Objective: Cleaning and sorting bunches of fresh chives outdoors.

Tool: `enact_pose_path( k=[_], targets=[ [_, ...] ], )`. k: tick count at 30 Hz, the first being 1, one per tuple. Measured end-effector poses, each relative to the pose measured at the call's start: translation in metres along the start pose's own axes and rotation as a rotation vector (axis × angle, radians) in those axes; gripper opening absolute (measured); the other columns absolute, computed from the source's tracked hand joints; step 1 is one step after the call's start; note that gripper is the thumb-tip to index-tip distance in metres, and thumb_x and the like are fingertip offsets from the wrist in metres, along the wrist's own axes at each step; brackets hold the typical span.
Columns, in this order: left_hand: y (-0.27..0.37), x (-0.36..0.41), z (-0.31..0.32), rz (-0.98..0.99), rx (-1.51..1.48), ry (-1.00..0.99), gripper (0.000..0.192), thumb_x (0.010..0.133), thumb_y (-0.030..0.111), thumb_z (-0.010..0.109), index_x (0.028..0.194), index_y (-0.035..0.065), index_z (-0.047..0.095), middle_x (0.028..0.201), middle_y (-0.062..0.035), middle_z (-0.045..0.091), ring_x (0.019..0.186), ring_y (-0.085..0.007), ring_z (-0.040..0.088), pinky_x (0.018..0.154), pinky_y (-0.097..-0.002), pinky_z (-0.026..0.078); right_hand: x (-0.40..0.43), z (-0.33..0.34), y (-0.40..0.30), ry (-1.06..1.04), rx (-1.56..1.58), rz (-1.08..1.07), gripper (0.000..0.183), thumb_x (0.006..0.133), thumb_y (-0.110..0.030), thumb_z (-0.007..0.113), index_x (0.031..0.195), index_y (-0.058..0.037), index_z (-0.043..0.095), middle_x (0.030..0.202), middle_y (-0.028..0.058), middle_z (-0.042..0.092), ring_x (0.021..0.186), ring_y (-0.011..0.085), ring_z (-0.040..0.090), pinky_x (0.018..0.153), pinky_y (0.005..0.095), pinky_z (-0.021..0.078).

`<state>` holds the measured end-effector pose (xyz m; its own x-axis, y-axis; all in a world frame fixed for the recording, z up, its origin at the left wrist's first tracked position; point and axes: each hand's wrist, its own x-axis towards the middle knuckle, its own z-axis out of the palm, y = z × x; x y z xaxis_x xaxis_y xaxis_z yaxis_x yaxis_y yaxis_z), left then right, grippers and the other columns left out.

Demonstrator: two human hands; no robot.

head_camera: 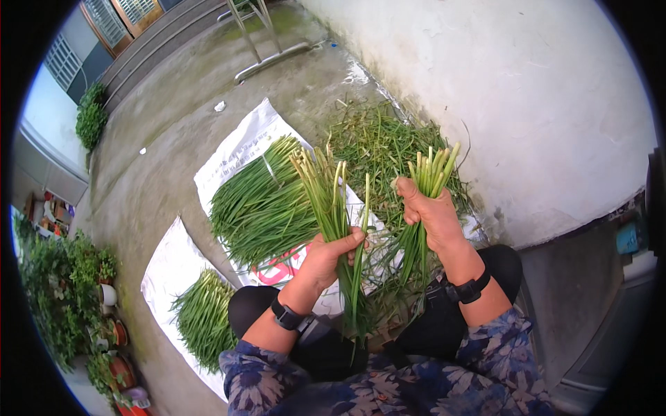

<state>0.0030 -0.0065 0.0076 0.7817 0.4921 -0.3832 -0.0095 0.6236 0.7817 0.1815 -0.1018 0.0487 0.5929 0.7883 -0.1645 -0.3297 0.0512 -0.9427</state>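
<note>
My left hand (pixel 335 255) grips a bunch of long green stalks (pixel 328 208), likely garlic chives, with the pale cut ends pointing up. One stalk (pixel 366 203) stands apart from that bunch, near my left thumb. My right hand (pixel 429 213) is closed around a second bunch of stalks (pixel 429 169), its pale ends up and its green leaves hanging below the fist. Beyond my left hand, a broad pile of stalks (pixel 260 208) lies on a white woven sack (pixel 229 151) bearing writing. A smaller pile (pixel 205 317) rests on another white sack (pixel 169 281) at my left.
Loose, tangled trimmings (pixel 380 140) cover the ground by the white wall (pixel 494 104). A metal stand (pixel 270 62) is farther back on the concrete floor (pixel 171 156). Potted plants (pixel 67 296) line the left side, and steps (pixel 156 47) lead to doors.
</note>
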Motion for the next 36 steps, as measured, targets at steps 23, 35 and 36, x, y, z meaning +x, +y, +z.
enact_pose_path(
  k=[23,35,36],
  targets=[
    [0.003,-0.003,0.003,-0.082,-0.136,-0.194,0.033,0.086,0.015,0.062,0.113,-0.0017,0.056,0.099,-0.0091,0.062,0.072,-0.0114,0.050,0.060,-0.0244,0.042,0.003,0.011,0.017,-0.165,-0.040,0.068,0.031,0.089,-0.033,0.060,0.094,-0.0017,0.061,0.065,-0.0027,0.052,0.055,0.0078,0.048,0.053,0.0234,0.0404],
    [-0.002,0.003,-0.002,-0.106,-0.163,-0.287,0.043,0.089,0.022,0.059,0.126,0.0023,0.046,0.114,-0.0144,0.055,0.090,-0.0244,0.060,0.074,-0.0378,0.053,-0.006,0.017,0.010,-0.133,-0.251,-0.004,0.017,0.082,-0.016,0.070,0.088,-0.0023,0.062,0.062,-0.0036,0.051,0.050,0.0047,0.044,0.044,0.0206,0.0345],
    [-0.004,0.004,-0.006,-0.106,-0.181,-0.230,0.042,0.090,0.028,0.059,0.123,0.0042,0.049,0.112,-0.0140,0.057,0.097,-0.0283,0.060,0.082,-0.0429,0.052,-0.004,0.013,0.006,-0.098,-0.192,0.043,0.015,0.081,-0.014,0.070,0.085,-0.0027,0.061,0.060,-0.0038,0.051,0.048,0.0047,0.045,0.044,0.0206,0.0339]
  ],
)
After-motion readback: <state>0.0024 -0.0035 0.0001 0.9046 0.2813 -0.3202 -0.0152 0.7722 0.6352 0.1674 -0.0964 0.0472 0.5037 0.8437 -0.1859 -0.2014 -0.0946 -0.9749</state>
